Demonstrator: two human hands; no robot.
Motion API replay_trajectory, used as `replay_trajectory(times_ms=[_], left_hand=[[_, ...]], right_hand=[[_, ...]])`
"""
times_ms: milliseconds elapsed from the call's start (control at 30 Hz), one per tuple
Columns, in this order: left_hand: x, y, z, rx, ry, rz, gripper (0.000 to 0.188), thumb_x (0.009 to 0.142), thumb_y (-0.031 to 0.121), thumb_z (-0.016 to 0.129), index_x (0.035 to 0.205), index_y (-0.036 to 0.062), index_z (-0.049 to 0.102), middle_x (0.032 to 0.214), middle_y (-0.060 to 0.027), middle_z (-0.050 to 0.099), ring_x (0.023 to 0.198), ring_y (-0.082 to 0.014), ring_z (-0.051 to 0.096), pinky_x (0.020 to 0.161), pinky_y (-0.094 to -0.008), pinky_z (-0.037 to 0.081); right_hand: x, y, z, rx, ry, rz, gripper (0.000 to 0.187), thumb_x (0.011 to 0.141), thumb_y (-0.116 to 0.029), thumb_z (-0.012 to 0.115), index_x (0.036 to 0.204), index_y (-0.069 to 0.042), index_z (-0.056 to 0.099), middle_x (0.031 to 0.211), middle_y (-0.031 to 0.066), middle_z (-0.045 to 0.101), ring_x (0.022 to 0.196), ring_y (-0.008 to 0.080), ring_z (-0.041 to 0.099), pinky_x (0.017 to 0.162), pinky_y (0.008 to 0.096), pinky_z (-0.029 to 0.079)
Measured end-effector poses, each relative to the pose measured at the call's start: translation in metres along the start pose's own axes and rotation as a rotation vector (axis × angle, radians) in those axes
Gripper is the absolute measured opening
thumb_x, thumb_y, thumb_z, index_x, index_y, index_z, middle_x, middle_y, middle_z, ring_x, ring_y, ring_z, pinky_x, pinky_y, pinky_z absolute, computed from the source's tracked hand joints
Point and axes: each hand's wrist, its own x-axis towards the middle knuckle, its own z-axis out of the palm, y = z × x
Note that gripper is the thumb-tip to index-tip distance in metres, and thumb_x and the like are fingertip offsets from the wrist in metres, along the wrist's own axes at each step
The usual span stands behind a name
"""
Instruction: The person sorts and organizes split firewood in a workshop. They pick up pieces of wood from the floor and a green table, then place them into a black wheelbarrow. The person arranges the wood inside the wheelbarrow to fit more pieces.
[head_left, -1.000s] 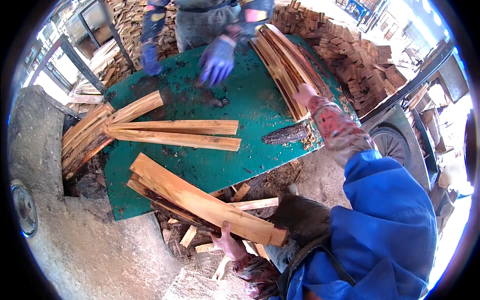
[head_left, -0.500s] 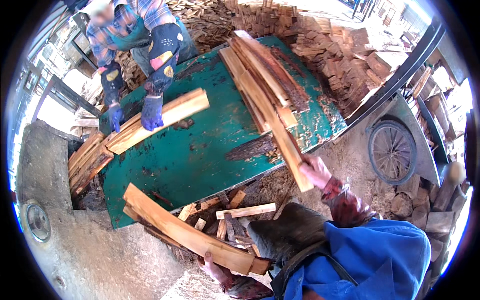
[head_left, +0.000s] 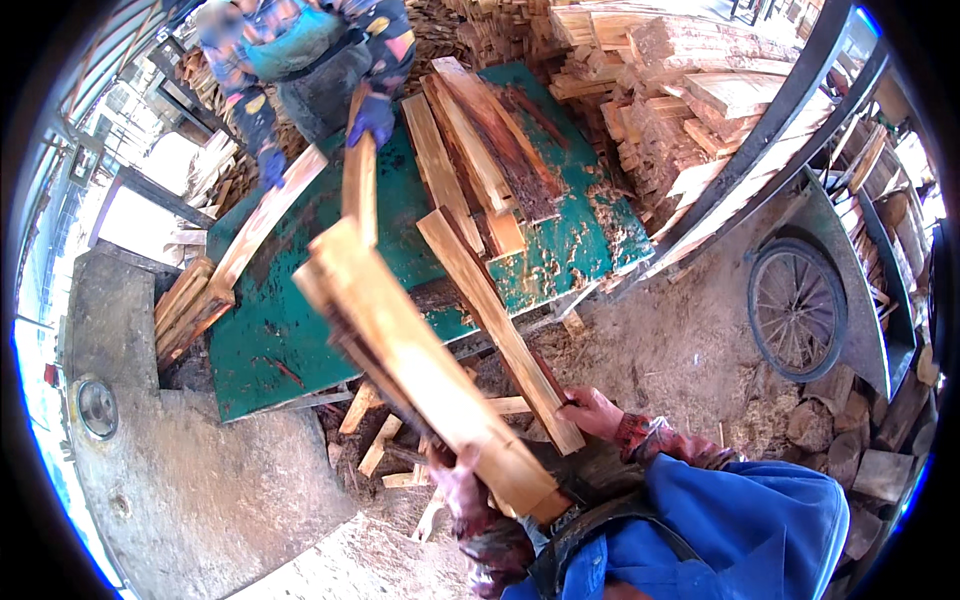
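Observation:
My left hand [head_left: 460,485] is closed round the lower end of a stack of wooden boards [head_left: 420,370], which slants up over the near edge of the green table [head_left: 290,350]. The far end of this stack is smeared by motion. In my right hand [head_left: 592,412] is the near end of a long narrow board [head_left: 500,335]; its far end reaches over the table beside a pile of bark-edged boards [head_left: 480,150]. Across the table, a person in blue gloves [head_left: 372,122] grips an upright board [head_left: 360,190] and has the other hand at a pale board [head_left: 265,220].
Short offcuts [head_left: 380,445] litter the ground below the table's near edge. A grey machine housing [head_left: 115,310] stands at left, with more boards [head_left: 190,310] beside it. On the right is a cart wheel [head_left: 797,308]; stacked split wood [head_left: 690,100] rises behind a dark metal bar.
The stack in my left hand has swung up and to the right. My right hand has drawn its board nearer to me. The other person's boards have come apart, one at each hand.

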Motion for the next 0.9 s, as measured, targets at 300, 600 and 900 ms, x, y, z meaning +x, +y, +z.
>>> replay_trajectory(times_ms=[300,600,900], left_hand=[[0.014,-0.062,0.057,0.108,-0.332,-0.064,0.038,0.075,0.013,0.082,0.105,-0.0004,0.063,0.09,-0.0026,0.067,0.077,-0.0121,0.062,0.07,-0.0262,0.052],[0.01,-0.056,0.05,0.279,-0.399,0.158,0.056,0.077,0.02,0.08,0.116,-0.0094,0.052,0.106,-0.0206,0.066,0.092,-0.0266,0.066,0.084,-0.0348,0.054],[-0.016,-0.049,0.027,0.44,-0.435,0.152,0.069,0.079,0.033,0.079,0.123,-0.0053,0.042,0.122,-0.0216,0.055,0.109,-0.0263,0.054,0.095,-0.0435,0.046]], right_hand=[[-0.048,-0.018,0.024,0.382,0.109,0.221,0.053,0.101,-0.044,0.047,0.122,0.003,0.06,0.11,0.0091,0.067,0.101,0.0141,0.06,0.087,0.0312,0.049],[-0.058,0.003,0.063,0.449,0.034,0.122,0.079,0.082,-0.051,0.073,0.129,0.008,0.05,0.115,0.0108,0.064,0.101,0.0163,0.061,0.087,0.0326,0.05],[-0.081,0.0,0.09,0.501,0.11,0.12,0.073,0.078,-0.046,0.08,0.122,0.007,0.055,0.105,0.0117,0.067,0.093,0.0163,0.064,0.081,0.0322,0.053]])
